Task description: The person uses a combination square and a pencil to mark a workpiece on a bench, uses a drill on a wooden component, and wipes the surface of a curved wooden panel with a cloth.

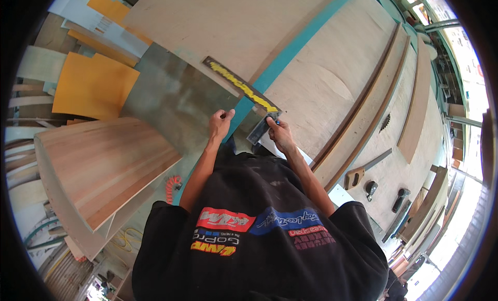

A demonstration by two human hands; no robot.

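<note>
A long teal strip point(298, 46) runs from the far edge of the wooden sheet down toward my body, its near end overhanging. My left hand point(220, 126) is closed at the strip's left edge, thumb and fingers pinched there. Across the strip lies a carpenter's square point(241, 85), its dark blade smeared with yellow. My right hand point(280, 134) grips the square at its corner, beside the dark stock that points toward me. A small blue item shows at the right fingers, too small to name.
To the right lie long wooden boards point(371, 101), a handsaw point(365, 169), a tape measure point(371, 189), a black-handled tool point(400, 200) and a toothed circular blade point(385, 122). A wood panel point(106, 163) stands left, near orange sheets point(93, 86) and a coiled orange hose point(172, 188).
</note>
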